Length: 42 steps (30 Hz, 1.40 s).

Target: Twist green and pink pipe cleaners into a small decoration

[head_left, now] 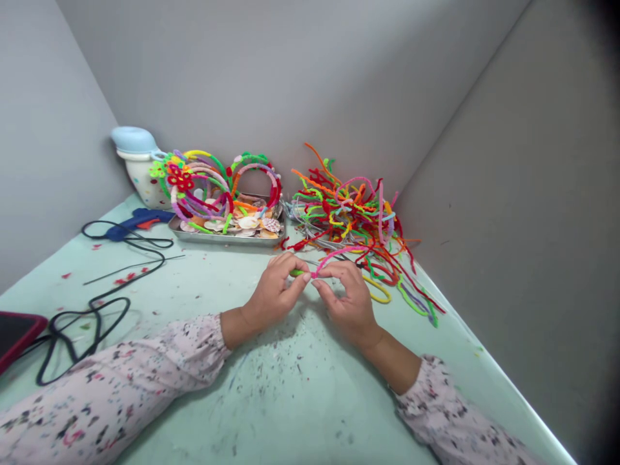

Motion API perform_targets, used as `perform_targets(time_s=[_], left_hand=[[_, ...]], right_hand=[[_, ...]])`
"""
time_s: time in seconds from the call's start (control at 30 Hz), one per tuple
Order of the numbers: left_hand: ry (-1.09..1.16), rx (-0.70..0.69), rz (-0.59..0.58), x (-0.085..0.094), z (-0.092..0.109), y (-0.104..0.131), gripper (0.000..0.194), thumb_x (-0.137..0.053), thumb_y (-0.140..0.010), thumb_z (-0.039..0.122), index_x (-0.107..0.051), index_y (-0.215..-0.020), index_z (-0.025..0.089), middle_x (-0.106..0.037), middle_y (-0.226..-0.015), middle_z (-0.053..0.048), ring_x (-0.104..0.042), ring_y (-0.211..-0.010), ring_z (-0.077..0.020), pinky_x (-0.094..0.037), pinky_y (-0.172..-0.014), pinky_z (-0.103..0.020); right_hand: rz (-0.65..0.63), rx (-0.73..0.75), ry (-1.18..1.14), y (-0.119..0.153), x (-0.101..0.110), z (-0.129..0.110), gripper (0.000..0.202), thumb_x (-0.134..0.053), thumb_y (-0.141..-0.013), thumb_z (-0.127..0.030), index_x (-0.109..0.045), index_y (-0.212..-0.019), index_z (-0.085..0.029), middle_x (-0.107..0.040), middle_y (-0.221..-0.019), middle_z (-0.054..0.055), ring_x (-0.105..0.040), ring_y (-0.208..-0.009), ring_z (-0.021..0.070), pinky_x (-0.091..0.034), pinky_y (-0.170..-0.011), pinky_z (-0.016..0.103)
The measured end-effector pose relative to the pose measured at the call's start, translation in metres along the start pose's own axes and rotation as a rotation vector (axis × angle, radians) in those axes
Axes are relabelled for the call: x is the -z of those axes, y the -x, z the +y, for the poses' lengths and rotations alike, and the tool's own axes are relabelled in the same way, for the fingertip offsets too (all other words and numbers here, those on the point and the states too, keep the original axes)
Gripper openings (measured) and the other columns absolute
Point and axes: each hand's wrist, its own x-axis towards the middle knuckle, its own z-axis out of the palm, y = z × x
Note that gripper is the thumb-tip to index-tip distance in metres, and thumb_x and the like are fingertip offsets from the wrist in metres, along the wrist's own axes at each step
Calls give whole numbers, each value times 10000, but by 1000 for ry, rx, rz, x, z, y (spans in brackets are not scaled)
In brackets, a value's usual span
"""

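Observation:
Above the middle of the table, both hands meet at a pink pipe cleaner (340, 251) that curves up and to the right. Its lower end sits against a short green fuzzy piece (296, 273), perhaps wrapped around it. My left hand (275, 292) is closed, pinching the green piece between thumb and fingers; most of that piece is hidden by the fingers. Close beside it, my right hand (349, 302) has thumb and forefinger pinched at the pink pipe cleaner near the join.
Behind the hands, a metal tray (227, 239) holds shells and pipe-cleaner-wrapped headbands (203, 187). A tangled pile of pipe cleaners (356, 206) lies to its right. At left are a blue glue gun (138, 223), a looping black cord (99, 303), a lidded cup (140, 171) and a red-edged device (19, 336).

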Motion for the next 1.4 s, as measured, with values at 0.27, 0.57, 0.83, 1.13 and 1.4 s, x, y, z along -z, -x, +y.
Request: perform_targets(time_s=[0.27, 0.57, 0.83, 1.13, 1.4], left_hand=[[-5, 1, -4, -1, 0, 0, 156, -478, -904, 305, -550, -833, 186, -570, -824, -24, -526, -831, -178, -402, -812, -329], [6, -12, 0, 0, 0, 0, 146, -487, -903, 293, -557, -844, 180, -574, -836, -24, -528, -838, -173, -400, -814, -324], [4, -35, -7, 0, -1, 0, 145, -484, -913, 282, -555, -844, 177, -571, -839, -22, -519, -845, -170, -385, -814, -320], [-12, -43, -7, -1, -2, 0, 134, -492, -911, 271, -562, -848, 176, -571, -836, -18, -513, -836, -168, -371, -806, -314], [-24, -48, -17, -1, -2, 1, 152, -484, -913, 282, -564, -841, 175, -569, -827, -21, -515, -833, -170, -378, -811, -320]], right_hand=[[17, -2, 12, 0, 0, 0, 105, -615, -839, -238, -620, -940, -264, -638, -923, 29, -585, -921, 208, -455, -840, 392], [27, 10, 25, -1, 1, -1, 83, -628, -838, -243, -621, -919, -254, -651, -902, 24, -599, -901, 197, -463, -831, 379], [20, -29, 4, -1, 0, -1, 67, -628, -843, -250, -629, -909, -236, -647, -895, 28, -597, -898, 183, -469, -830, 365], [10, -50, -21, -1, -1, 0, 46, -631, -843, -249, -637, -882, -224, -652, -879, 23, -603, -885, 178, -468, -826, 361], [-52, -124, -72, -1, 0, -1, 46, -602, -864, -261, -625, -871, -223, -629, -863, 17, -589, -859, 171, -455, -817, 358]])
